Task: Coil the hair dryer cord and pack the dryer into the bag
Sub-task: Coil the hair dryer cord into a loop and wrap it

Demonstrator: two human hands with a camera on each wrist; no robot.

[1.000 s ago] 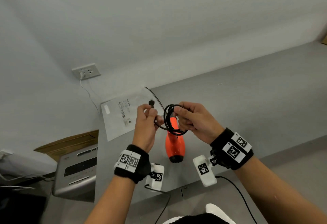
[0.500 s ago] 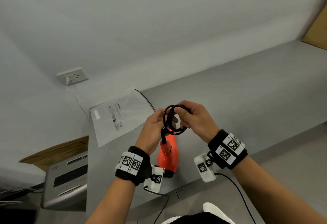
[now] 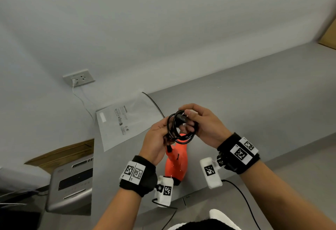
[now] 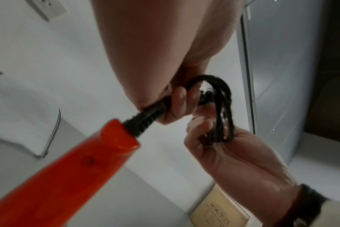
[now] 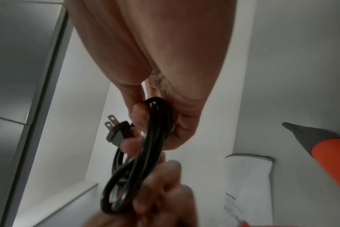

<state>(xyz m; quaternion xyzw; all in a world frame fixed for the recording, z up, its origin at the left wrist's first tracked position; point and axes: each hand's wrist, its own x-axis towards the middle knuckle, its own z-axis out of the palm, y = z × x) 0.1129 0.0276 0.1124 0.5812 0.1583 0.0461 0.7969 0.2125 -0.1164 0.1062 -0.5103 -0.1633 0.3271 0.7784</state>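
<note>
1. Hair dryer (image 3: 175, 160) hangs tilted just below both hands, above the grey tabletop (image 3: 254, 111) near its front edge. The white left wrist camera (image 3: 164, 190) covers its lower end, so whether it touches the tabletop cannot be told
2. Bag (image 3: 125, 120) lies flat on the tabletop beyond the left hand (image 3: 156, 139), apart from the dryer. A wall socket (image 3: 79, 79) with a thin white lead (image 3: 82, 102) sits behind it, and a grey machine (image 3: 72, 180) stands lower left, beside the tabletop
3. The dryer is smooth orange plastic. The cord (image 3: 181, 131) is glossy black, wound into several round loops, with a ribbed sleeve (image 4: 144, 121) where it enters the handle. The plug (image 5: 116, 130) is a dark block with two flat metal prongs. The bag is pale and printed with a warning panel
4. Left fingers (image 4: 177, 107) are curled round the cord just above the ribbed sleeve. The right hand (image 3: 205, 122) wraps its fingers (image 5: 138, 110) round the coil's far side, the plug tucked against them
5. A second ago the left hand pinched the plug out to the left of the coil; now the plug sits at the coil under the right thumb, and the left hand has dropped to the sleeve
</note>
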